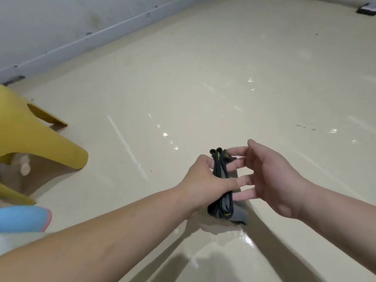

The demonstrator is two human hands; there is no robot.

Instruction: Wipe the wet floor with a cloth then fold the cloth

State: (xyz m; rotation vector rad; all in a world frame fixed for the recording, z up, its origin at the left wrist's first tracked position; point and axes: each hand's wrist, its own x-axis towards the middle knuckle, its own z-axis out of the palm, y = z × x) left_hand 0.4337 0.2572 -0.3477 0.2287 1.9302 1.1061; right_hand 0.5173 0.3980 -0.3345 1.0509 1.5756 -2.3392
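Cloth (221, 169) is held between the two hands as a narrow, layered bundle, seen edge-on, with its dark binding and a little yellow showing along the upper edge. It is gripped by the left hand (205, 180), whose fingers are curled round it from the left. The right hand (272, 176) is laid against its other face, with the fingers (244, 180) fairly straight and spread. They touch or nearly touch the fabric rather than clasp it.

The bundle's long axis runs away from the body. Its far end stands clear past the left knuckles, and its near end hangs below the left wrist, where a loose grey corner droops. From the shadow beneath, it is judged to be held clear of the floor (203, 78), not resting on it.

The left hand is the nearer and carries the weight, while the right stands just beside, on the open side of the bundle. Several layers are stacked, so the folding is judged to be well along. The next move would fall to the right hand: either the drooping near corner is tucked in, or the far end is brought over along the long axis.

Wet sheen and scattered glints are seen on the floor beyond and below the hands. A stool (40, 139) stands well to the left.
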